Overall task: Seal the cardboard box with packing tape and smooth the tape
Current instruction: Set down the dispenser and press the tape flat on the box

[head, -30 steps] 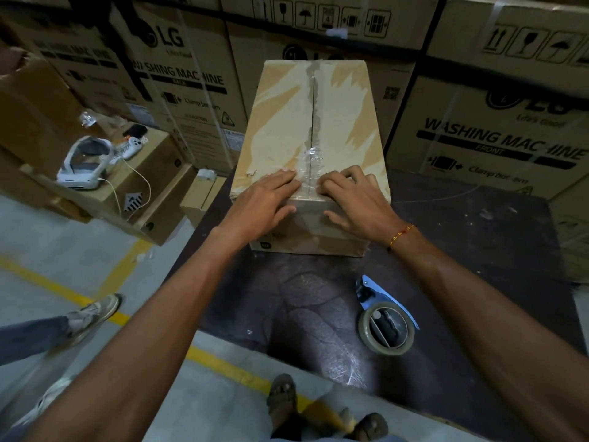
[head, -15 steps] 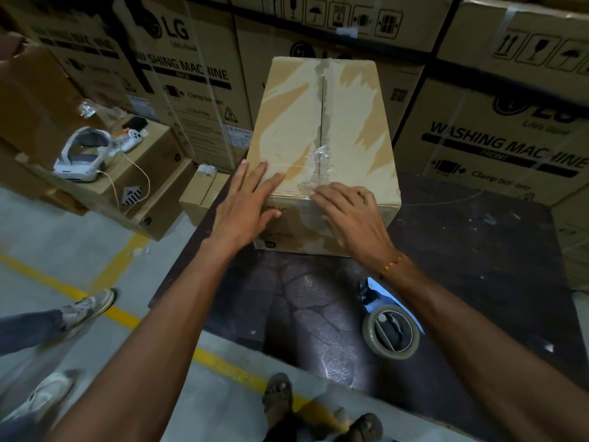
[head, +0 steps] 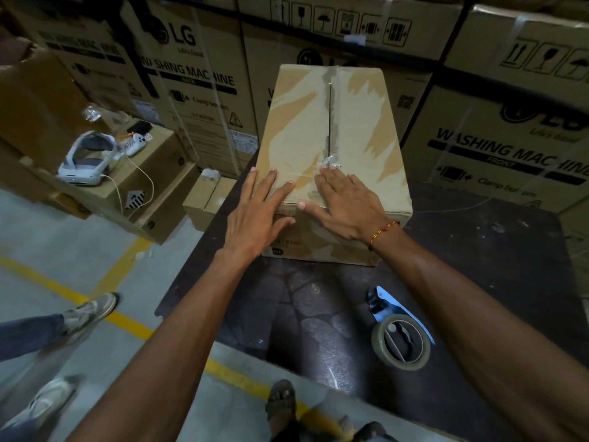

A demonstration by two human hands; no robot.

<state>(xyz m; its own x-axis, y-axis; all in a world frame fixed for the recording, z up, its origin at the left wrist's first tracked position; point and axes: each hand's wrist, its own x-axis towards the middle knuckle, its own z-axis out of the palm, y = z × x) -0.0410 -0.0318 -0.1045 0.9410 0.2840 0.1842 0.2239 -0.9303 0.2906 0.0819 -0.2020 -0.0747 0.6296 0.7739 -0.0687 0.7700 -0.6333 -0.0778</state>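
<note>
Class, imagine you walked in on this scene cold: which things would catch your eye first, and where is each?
The cardboard box on the dark table at centre draws the eye first, with the left hand and right hand pressed flat on its near edge. A tape dispenser lies on the table to the right, untouched.

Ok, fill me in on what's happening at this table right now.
A person is sealing a cardboard box on a dark table. Both hands lie flat and open on the box's near end: the left hand near its left edge, the right hand by the centre seam, its fingertips at a crumpled bit of clear tape. The tape dispenser lies unused on the table, near the right forearm. The far part of the seam looks untaped.
</note>
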